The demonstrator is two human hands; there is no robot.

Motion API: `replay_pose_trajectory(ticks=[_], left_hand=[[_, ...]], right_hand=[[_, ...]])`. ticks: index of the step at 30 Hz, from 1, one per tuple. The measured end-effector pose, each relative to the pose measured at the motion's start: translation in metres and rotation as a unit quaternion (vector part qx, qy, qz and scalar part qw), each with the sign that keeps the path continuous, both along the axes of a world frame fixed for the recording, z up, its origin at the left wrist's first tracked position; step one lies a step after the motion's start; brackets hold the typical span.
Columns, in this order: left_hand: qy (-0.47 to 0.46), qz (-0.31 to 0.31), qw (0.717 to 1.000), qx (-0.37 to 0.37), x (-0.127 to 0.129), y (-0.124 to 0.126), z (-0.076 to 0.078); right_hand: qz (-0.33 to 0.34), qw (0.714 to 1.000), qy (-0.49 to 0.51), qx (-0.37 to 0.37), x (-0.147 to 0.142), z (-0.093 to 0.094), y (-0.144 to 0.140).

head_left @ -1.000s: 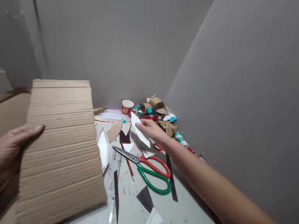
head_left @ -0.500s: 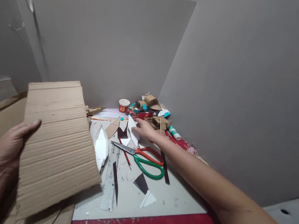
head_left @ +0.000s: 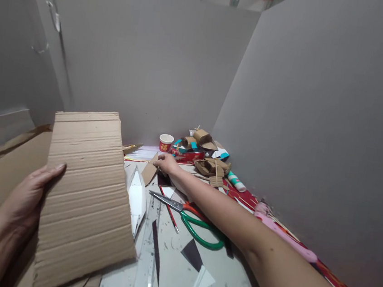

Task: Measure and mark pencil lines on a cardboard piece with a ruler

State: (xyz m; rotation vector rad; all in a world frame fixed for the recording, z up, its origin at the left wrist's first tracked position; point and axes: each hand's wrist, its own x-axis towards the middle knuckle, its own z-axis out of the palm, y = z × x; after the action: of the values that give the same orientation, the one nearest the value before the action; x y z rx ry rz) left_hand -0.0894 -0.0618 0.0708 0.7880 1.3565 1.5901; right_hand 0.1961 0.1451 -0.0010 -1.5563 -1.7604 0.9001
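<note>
Left hand (head_left: 26, 201): fingers gripping a ribbed brown corrugated cardboard sheet (head_left: 83, 196), raised at left above the bench (head_left: 177, 279). Right hand (head_left: 166, 163): fingers curled on a brown cardboard scrap (head_left: 149, 172). Beyond: red-and-white paper cup (head_left: 166, 142), gold marking unreadable.

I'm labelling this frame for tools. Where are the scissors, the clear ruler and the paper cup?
scissors (head_left: 199, 229), head view, on the green handle loop.
clear ruler (head_left: 147, 253), head view, mid-length of the strip.
paper cup (head_left: 166, 143), head view, on its red side wall.
</note>
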Motion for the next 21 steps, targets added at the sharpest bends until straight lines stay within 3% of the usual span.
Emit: replay_pose_trajectory(ticks=[5,8,11,15,18,21], left_hand=[[0.0,0.006,1.0,0.003,-0.001,0.002,-0.002],[-0.006,0.007,1.0,0.005,0.002,0.002,-0.004],[-0.01,-0.002,1.0,0.01,0.005,0.001,-0.006],[0.002,-0.025,1.0,0.013,0.008,-0.003,-0.01],[0.014,-0.028,0.999,0.018,0.014,-0.008,-0.012],[0.018,-0.048,0.999,0.012,0.024,-0.014,-0.009]], right_hand=[[-0.039,0.985,0.106,0.132,0.027,0.037,-0.001],[-0.08,0.952,0.179,0.236,0.047,0.063,-0.011],[-0.073,0.916,0.256,0.299,0.056,0.084,-0.035],[0.028,0.911,0.312,0.269,0.04,0.101,-0.087],[0.18,0.913,0.334,0.148,0.012,0.105,-0.127],[0.255,0.907,0.326,0.077,-0.016,0.103,-0.151]])
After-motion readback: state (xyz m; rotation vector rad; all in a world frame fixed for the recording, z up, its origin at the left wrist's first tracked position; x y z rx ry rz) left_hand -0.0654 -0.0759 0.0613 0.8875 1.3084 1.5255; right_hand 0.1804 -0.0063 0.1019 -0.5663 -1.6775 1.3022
